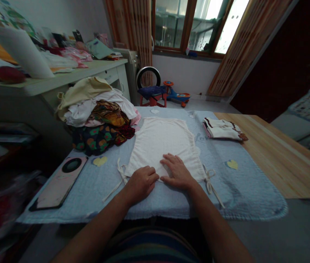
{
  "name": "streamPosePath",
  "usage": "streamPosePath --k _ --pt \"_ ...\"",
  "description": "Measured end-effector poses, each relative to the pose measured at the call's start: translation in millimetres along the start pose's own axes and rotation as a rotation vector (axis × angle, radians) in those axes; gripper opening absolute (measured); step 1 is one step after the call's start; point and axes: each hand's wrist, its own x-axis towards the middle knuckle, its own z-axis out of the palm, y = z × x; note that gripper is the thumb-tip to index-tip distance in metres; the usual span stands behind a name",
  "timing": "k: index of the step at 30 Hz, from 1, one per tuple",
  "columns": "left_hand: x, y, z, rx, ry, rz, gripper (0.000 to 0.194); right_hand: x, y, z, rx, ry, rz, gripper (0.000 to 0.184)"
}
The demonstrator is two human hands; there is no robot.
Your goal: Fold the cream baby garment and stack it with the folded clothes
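A white garment with gathered sides, looking like a sleeveless top (163,140), lies flat on a light blue quilted cloth (248,190). Thin drawstring ties trail from its two near corners, one tied in a bow at the right. My left hand (142,182) is closed at the near hem, its fingertips curled onto the edge of the fabric. Beside it my right hand (179,172) rests palm down on the garment, fingers spread and holding nothing. The two hands almost meet at the middle of the hem.
A heap of mixed clothes (97,113) sits at the left, with a pink phone (60,184) nearer me. Folded clothes (223,129) lie at the right by the bare wooden tabletop (286,157). A cluttered white desk (89,69) stands behind at the left.
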Motion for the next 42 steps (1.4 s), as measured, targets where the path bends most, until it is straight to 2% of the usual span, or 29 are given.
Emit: streamPosePath --k 7,19,28,31,35,39,42 --pt "-11.4 -7.4 -4.1 0.004 -0.017 -0.068 0.015 0.6 0.4 0.6 0.011 -0.012 0.003 0.067" --pt "-40.6 -34.2 -13.1 -0.035 0.063 -0.158 0.023 0.2 -3.2 -1.7 0.011 -0.001 0.017 0.067" --pt "-54.4 -45.2 -22.5 -0.022 0.04 -0.234 0.03 1.3 -3.2 -1.7 0.003 -0.016 0.03 0.066" --pt "-51.2 -44.9 -27.8 -0.044 -0.008 -0.26 0.029 0.9 -3.3 -1.5 0.001 -0.012 0.026 0.066" --pt "-32.7 -39.1 -31.6 -0.005 -0.019 -0.277 0.023 0.3 -3.8 -1.6 -0.001 -0.004 0.023 0.065" --pt "-8.0 -33.6 -21.9 0.015 0.006 -0.218 0.023 0.2 -3.0 -0.7 0.005 -0.005 0.02 0.067" --pt "1.0 -32.1 -13.3 0.052 0.008 -0.224 0.022 0.2 -2.4 -0.4 0.006 0.005 0.018 0.067"
